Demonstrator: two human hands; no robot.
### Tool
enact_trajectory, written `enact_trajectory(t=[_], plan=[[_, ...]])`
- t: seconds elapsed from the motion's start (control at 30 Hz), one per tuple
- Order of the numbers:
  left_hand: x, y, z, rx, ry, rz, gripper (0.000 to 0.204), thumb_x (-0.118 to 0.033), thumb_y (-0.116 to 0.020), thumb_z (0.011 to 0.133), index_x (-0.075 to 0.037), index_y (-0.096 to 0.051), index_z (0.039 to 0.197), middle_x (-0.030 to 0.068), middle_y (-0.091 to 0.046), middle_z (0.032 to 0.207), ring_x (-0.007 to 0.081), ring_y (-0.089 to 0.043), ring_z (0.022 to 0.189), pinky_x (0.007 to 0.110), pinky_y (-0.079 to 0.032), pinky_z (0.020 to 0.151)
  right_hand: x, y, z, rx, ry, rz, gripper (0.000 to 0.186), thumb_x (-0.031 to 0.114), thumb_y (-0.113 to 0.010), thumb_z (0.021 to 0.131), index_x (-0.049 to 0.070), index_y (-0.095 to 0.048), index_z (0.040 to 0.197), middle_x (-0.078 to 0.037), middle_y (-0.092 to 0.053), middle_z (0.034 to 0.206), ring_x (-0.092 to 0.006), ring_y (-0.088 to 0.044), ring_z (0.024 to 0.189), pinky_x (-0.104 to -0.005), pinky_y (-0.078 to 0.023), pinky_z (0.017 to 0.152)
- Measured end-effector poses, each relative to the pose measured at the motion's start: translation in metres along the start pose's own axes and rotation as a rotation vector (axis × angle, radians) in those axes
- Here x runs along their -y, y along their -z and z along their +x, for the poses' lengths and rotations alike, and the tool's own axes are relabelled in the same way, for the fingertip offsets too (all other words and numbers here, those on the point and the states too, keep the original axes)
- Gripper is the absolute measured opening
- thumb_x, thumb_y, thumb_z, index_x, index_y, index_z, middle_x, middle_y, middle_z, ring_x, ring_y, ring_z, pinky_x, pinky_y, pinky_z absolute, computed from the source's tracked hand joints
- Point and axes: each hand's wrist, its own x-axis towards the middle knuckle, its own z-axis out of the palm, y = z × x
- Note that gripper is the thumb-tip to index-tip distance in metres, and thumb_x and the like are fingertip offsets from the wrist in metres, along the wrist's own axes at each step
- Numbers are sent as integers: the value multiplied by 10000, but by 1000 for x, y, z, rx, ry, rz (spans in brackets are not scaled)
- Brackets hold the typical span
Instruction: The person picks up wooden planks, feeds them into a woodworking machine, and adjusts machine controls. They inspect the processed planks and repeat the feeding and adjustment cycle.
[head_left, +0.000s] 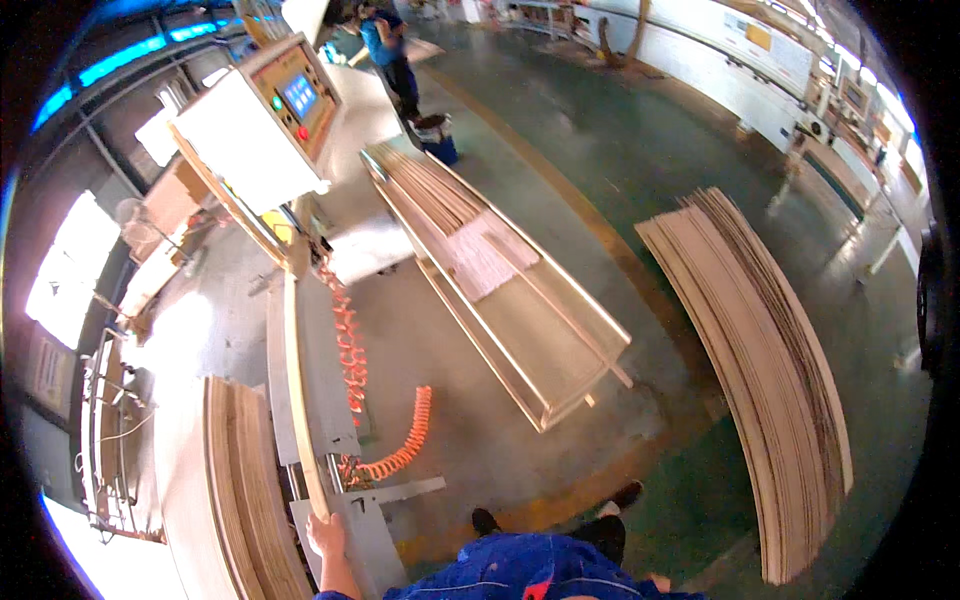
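My left hand (327,536) is closed around the near end of a long, narrow wooden strip (300,400). The strip runs away from me along a grey metal machine bed (283,360), toward the white control cabinet. Only a sliver of my right hand (660,582) shows at the lower edge, beside my blue jacket, and its fingers are hidden. Left of the machine bed, close to my left hand, stands a stack of wooden boards (240,480). A coiled orange air hose (410,450) hangs just right of the bed.
A long wooden trough (500,340) holding strips (425,190) stands ahead. To my right lies a large stack of long strips (755,380). The control cabinet (250,130) has a lit screen. Farther off, a person (388,55) stands near a blue bucket (438,140).
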Motion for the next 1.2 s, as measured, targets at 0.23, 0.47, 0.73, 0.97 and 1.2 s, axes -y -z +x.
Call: enact_trajectory(t=[0.23, 0.47, 0.73, 0.97, 1.2], plan=[[-214, 7, -114, 31, -143, -103, 722, -361, -719, 845, -29, -462, 1432, 228, -515, 1397, 383, -512, 1289, 463, -437, 1068, 164, 40, 34, 42, 20, -82, 213, 278, -688, 858, 103, -700, 979, -80, -623, 757, -245, -573, 683, -434, -462, 602], [-417, 16, -253, 135, -369, -213, 697, -370, -722, 842, -22, -473, 1392, 217, -459, 1436, 390, -463, 1332, 464, -414, 1090, 383, 100, 104, 148, 220, -130, 179, 233, -669, 897, 71, -687, 972, -86, -678, 865, -273, -590, 779, -455, -491, 682], [-556, -1, -272, -83, -371, -340, 632, -275, -720, 832, -25, -509, 1373, 225, -466, 1434, 403, -454, 1331, 470, -385, 1120, 696, 7, 94, -33, 340, -178, 112, 85, -519, 1027, 68, -443, 947, -45, -364, 682, -180, -317, 555, -434, -353, 506], [-839, 3, -261, 58, -579, -673, 624, -313, -708, 872, -77, -513, 1416, 201, -435, 1510, 379, -409, 1399, 461, -377, 1146, 846, -55, 129, 13, 338, -237, 118, 119, -541, 1019, 68, -503, 919, -52, -430, 669, -187, -407, 553, -407, -397, 508], [-1003, 28, -201, 187, -946, -428, 663, -395, -672, 914, -89, -472, 1467, 191, -340, 1581, 369, -388, 1424, 462, -363, 1159, 920, -190, 136, 131, 247, -393, 134, 146, -541, 1011, 68, -537, 903, -55, -472, 673, -194, -448, 555, -391, -412, 510]])
